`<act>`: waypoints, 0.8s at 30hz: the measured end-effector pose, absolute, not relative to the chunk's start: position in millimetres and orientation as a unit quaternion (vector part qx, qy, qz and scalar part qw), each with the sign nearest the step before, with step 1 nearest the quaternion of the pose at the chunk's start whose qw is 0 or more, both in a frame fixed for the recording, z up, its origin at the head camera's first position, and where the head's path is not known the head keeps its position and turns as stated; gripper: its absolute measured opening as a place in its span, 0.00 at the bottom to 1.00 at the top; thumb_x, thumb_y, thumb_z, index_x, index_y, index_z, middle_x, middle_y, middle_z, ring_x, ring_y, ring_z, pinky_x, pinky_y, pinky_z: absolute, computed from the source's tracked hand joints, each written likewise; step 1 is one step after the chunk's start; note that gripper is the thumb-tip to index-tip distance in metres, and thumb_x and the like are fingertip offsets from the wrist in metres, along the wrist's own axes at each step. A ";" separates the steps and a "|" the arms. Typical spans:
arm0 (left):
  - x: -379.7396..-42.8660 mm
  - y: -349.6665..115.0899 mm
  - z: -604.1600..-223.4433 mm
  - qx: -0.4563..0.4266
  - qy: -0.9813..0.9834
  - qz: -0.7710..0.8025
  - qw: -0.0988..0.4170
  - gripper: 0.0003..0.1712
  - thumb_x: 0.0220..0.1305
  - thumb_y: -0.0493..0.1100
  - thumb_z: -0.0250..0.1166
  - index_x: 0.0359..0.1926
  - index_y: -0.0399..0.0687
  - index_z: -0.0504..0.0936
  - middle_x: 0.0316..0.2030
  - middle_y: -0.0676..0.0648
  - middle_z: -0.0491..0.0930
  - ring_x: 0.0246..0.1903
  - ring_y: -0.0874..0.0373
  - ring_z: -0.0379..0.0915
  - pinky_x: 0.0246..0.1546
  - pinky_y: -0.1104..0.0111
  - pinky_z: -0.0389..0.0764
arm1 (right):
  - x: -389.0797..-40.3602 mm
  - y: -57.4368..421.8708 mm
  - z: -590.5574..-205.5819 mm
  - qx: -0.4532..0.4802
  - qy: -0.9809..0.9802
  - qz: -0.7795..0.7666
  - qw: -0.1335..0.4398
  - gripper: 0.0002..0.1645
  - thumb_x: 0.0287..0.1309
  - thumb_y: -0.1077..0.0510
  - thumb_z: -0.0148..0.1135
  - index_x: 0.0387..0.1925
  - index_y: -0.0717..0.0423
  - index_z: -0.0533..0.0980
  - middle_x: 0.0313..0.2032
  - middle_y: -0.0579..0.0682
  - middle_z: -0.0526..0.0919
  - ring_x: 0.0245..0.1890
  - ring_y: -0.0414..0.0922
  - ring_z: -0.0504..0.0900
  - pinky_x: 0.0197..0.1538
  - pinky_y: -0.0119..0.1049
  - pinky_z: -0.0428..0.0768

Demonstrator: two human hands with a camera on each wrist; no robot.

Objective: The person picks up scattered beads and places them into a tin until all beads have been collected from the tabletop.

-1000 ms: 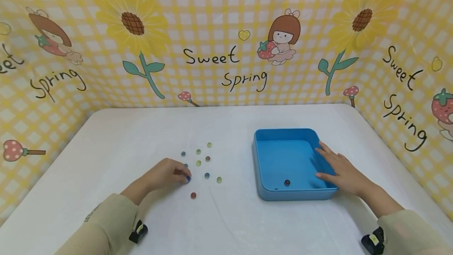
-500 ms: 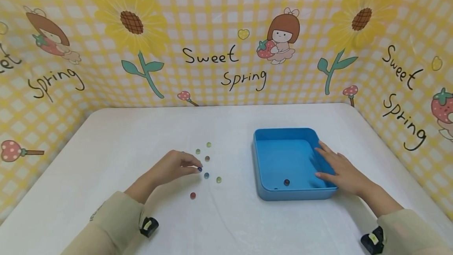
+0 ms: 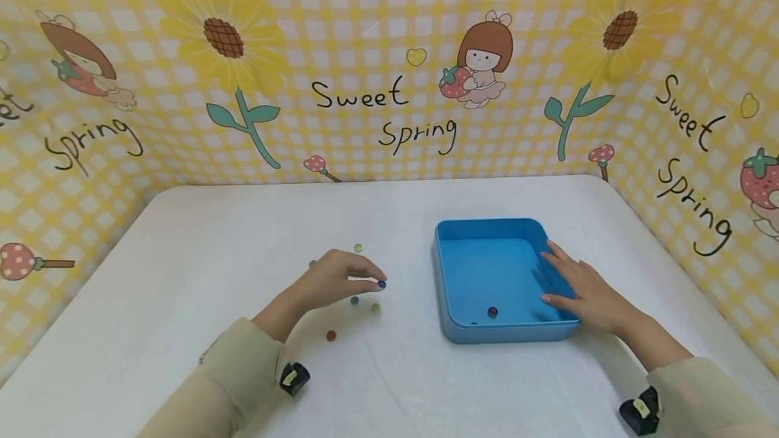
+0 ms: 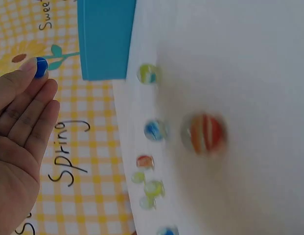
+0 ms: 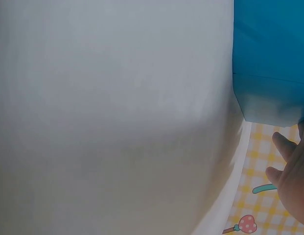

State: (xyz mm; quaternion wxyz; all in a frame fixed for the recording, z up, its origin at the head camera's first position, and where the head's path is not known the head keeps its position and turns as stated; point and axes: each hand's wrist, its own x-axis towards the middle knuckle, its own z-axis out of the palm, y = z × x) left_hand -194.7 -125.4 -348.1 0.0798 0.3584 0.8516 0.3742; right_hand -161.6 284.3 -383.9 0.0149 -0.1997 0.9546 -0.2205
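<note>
My left hand (image 3: 335,280) pinches a dark blue marble (image 3: 381,284) between thumb and fingertips, above the white table and left of the blue box. The left wrist view shows the blue marble (image 4: 42,67) at the thumb tip, the other fingers extended. Below this hand lie a red striped marble (image 3: 331,336), a blue one (image 3: 355,301) and a green one (image 3: 375,307). My right hand (image 3: 596,299), fingers spread, rests at the right rim of the open blue box (image 3: 511,334). A dark reddish marble (image 3: 492,312) sits inside, near the front wall.
Another green marble (image 3: 358,248) lies beyond the left hand, and a bluish marble (image 3: 313,263) peeks out behind it. Several more loose marbles show in the left wrist view. The white table (image 3: 243,222) is backed by a yellow checked cloth (image 3: 365,32).
My left hand has picked up the dark blue marble and carried it rightward toward the box, passing over the other marbles. The right hand has stayed at the box rim.
</note>
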 end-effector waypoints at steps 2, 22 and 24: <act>-194.5 -116.7 -347.2 0.369 0.847 0.374 0.078 0.08 0.53 0.42 0.61 0.36 0.48 0.81 0.35 0.57 0.79 0.39 0.65 0.72 0.44 0.68 0.72 | -162.0 284.5 -383.9 -0.199 0.955 -0.221 0.015 0.42 0.53 0.45 0.53 0.62 0.63 0.49 0.64 0.59 0.41 0.61 0.60 0.43 0.57 0.59 0.39; -201.9 -40.1 -344.3 0.423 0.813 0.386 0.104 0.10 0.53 0.40 0.61 0.38 0.41 0.80 0.35 0.53 0.79 0.39 0.68 0.72 0.40 0.77 0.72 | -162.2 284.5 -384.6 -0.207 0.953 -0.222 0.008 0.42 0.54 0.47 0.53 0.62 0.64 0.50 0.64 0.58 0.41 0.61 0.60 0.43 0.57 0.59 0.39; -203.1 -34.7 -345.5 0.425 0.810 0.391 0.104 0.10 0.53 0.39 0.61 0.38 0.41 0.81 0.35 0.53 0.79 0.38 0.68 0.72 0.40 0.78 0.72 | -162.0 284.1 -384.6 -0.210 0.953 -0.219 0.000 0.42 0.53 0.47 0.53 0.61 0.64 0.50 0.64 0.59 0.42 0.61 0.60 0.43 0.57 0.59 0.39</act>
